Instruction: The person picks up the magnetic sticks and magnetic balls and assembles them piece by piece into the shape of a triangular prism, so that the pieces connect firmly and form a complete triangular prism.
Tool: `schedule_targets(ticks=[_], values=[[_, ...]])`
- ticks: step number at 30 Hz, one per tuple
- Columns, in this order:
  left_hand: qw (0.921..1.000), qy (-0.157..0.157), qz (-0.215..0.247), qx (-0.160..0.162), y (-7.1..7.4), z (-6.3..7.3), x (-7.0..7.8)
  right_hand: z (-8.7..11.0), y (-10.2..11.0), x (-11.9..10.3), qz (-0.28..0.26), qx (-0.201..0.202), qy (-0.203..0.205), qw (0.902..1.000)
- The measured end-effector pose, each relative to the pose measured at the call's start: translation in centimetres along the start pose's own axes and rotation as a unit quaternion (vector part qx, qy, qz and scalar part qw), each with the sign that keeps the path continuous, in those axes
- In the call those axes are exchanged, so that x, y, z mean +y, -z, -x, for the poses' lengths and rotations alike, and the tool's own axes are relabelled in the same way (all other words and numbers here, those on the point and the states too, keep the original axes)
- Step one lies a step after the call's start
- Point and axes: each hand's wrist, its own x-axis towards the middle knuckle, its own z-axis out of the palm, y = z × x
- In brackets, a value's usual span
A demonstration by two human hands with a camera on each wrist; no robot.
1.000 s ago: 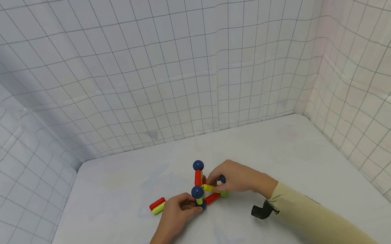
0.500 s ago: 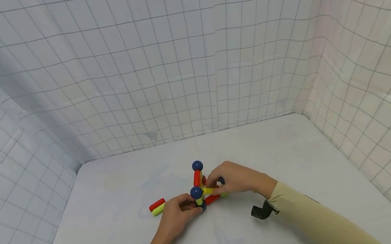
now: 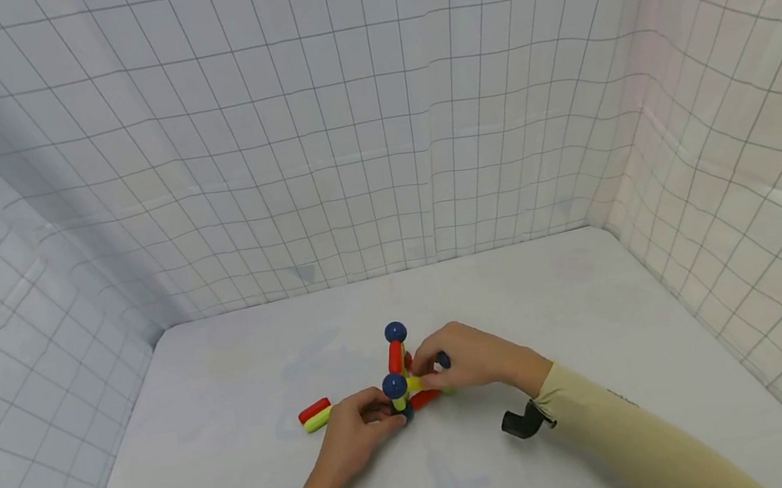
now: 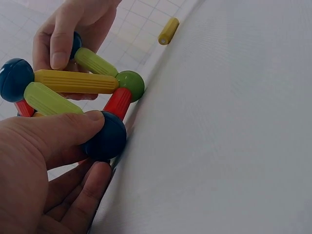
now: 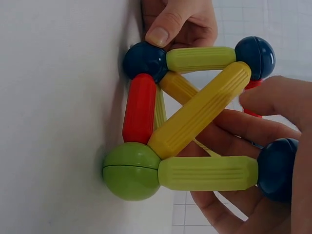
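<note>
A frame of magnetic rods and balls stands on the table between both hands. My left hand [image 3: 358, 430] pinches its near lower blue ball [image 4: 109, 139] between thumb and fingers. From that ball rises a light green rod [image 5: 200, 58] to an upper blue ball [image 5: 256, 56]. A red rod [image 5: 139, 107] runs low to a green ball [image 5: 130, 170]. My right hand [image 3: 472, 354] pinches a yellow rod [image 5: 200, 109], which slants from the green ball up against the upper blue ball. Another light green rod [image 5: 207, 173] rises from the green ball to a blue ball [image 5: 278, 168] beside the right palm.
On the white table [image 3: 246, 341], left of the left hand, a loose red rod [image 3: 313, 410] lies beside a loose light green rod [image 3: 319, 419]. A loose yellow rod [image 4: 169, 31] shows in the left wrist view. Gridded white sheets [image 3: 363, 155] enclose the table.
The yellow rod in my right hand has dropped slightly, and its end now meets the upper blue ball. My left hand has stayed on the lower ball.
</note>
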Motion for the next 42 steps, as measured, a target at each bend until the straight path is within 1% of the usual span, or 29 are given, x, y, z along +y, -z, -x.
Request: schedule_targets(ticks=[8, 14, 18, 21, 26, 28, 31, 34, 36, 38, 42], values=[[1.0000, -0.004, 0.004, -0.002, -0.2, 0.0, -0.1, 0.0, -0.3, 0.7, -0.023, 0.040, 0.001, 0.9989], [0.9998, -0.013, 0.012, -0.006, -0.3, -0.1, -0.1, 0.0, -0.2, 0.7, -0.025, 0.045, 0.005, 0.9987], [0.9998, -0.015, 0.006, -0.007, -0.2, -0.2, 0.0, 0.1, -0.1, 0.8, -0.026, 0.053, 0.003, 0.9982], [0.9997, -0.018, -0.012, -0.009, 0.1, -0.1, 0.0, 0.3, 0.0, 0.9, -0.043, 0.064, -0.011, 0.9969], [0.9978, -0.024, -0.061, -0.003, 0.5, 0.0, 0.5, 1.5, 0.3, 1.4, -0.095, 0.083, -0.038, 0.9913], [0.9965, -0.018, -0.082, 0.004, 0.6, 0.1, 0.9, 2.0, 0.4, 1.6, -0.110, 0.090, -0.042, 0.9889], [0.9938, -0.005, -0.111, 0.013, 0.9, 0.2, 1.5, 2.7, 0.3, 1.7, -0.114, 0.095, -0.047, 0.9878], [0.9910, -0.002, -0.132, 0.023, 1.7, 0.1, 1.9, 3.3, -0.2, 1.9, -0.103, 0.096, -0.051, 0.9888], [0.9890, -0.012, -0.144, 0.033, 2.7, 0.0, 2.1, 3.6, -0.7, 2.0, -0.097, 0.097, -0.052, 0.9891], [0.9862, -0.025, -0.157, 0.045, 3.9, -0.2, 2.3, 3.9, -1.4, 2.2, -0.097, 0.100, -0.057, 0.9886], [0.9788, -0.050, -0.183, 0.076, 6.7, -0.5, 2.6, 4.6, -2.8, 2.4, -0.110, 0.107, -0.080, 0.9849]])
